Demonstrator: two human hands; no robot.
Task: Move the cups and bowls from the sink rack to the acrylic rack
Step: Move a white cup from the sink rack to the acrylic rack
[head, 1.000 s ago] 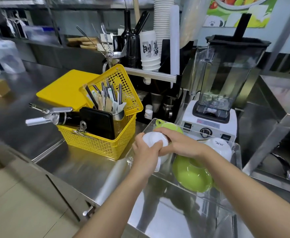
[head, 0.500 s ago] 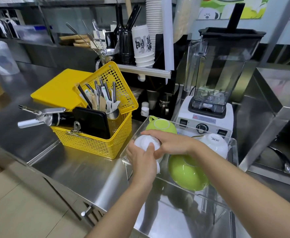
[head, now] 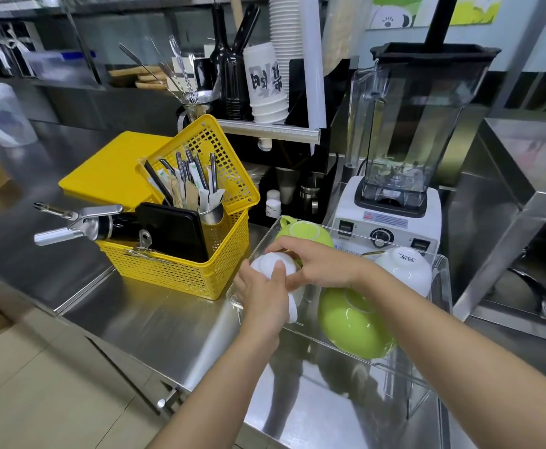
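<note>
Both hands meet at the near-left corner of the clear rack [head: 440, 286]: the left hand [head: 262, 296] and right hand [head: 317, 264] have their fingers clamped on a white cup [head: 270, 262], upside down, it seems. Glazed china: stiff, smooth, breakable. Best held around the body, not the rim, and set down gently.

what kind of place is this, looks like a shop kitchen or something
Most likely a drink shop's prep counter: a stainless steel counter, tall stacks of paper cups on a shelf, and a commercial-looking blender beside the acrylic rack of cups and bowls.
</note>
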